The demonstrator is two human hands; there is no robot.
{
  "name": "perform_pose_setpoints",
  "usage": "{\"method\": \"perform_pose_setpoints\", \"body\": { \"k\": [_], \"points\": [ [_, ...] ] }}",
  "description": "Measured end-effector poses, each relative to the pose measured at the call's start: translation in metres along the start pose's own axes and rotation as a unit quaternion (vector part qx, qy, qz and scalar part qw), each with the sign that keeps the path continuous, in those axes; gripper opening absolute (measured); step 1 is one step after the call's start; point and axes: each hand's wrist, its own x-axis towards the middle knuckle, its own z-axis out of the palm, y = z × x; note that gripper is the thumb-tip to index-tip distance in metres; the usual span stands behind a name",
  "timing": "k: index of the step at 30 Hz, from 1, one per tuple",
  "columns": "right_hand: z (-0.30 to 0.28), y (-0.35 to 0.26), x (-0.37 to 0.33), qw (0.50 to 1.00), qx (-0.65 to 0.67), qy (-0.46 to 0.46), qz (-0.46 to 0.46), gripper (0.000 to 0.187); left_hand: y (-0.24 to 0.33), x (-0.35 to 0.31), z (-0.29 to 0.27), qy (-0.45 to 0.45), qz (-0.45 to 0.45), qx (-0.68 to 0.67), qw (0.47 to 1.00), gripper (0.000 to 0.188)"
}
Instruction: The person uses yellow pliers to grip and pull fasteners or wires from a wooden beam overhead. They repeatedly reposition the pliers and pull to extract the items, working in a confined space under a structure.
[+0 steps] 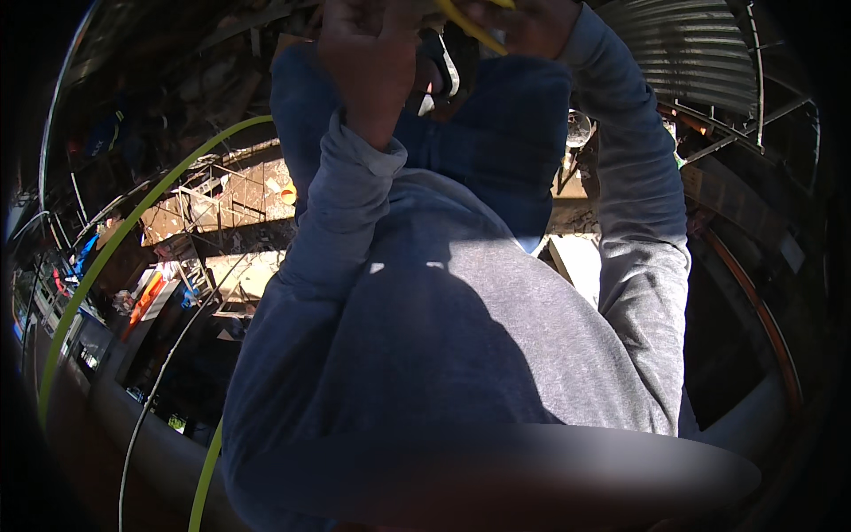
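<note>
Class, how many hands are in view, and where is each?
2: the left hand at the top edge; the right hand farther right, by a yellow strip. Others may be hidden.

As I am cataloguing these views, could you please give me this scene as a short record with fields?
Left hand: at the picture's upper edge, in shade; grip unclear
Right hand: at the upper edge, by a yellow strip; grip unclear
Clothing: grey long-sleeved top, dark blue trousers
Left side: yellow-green hose-like line
Upper right: corrugated sheet
Light: sun and shadow across the top
</note>
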Motion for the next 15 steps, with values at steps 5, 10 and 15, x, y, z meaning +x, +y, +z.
{"method": "perform_pose_setpoints", "body": {
  "k": [5,10,15],
  "points": [
    [-0.026,0.003,0.009,0.998,-0.059,0.018,0.004,0.031,0.008,0.008,0.023,-0.133,-0.073,0.044,0.987,0.024],
    [-0.059,-0.041,0.032,0.969,-0.201,-0.053,0.136,0.039,0.011,0.024,0.032,-0.106,-0.091,-0.045,0.989,0.035],
    [-0.07,-0.036,0.032,0.955,-0.255,-0.037,0.15,0.041,-0.01,0.027,0.047,-0.099,-0.089,-0.16,0.978,0.039]
  ]
}}
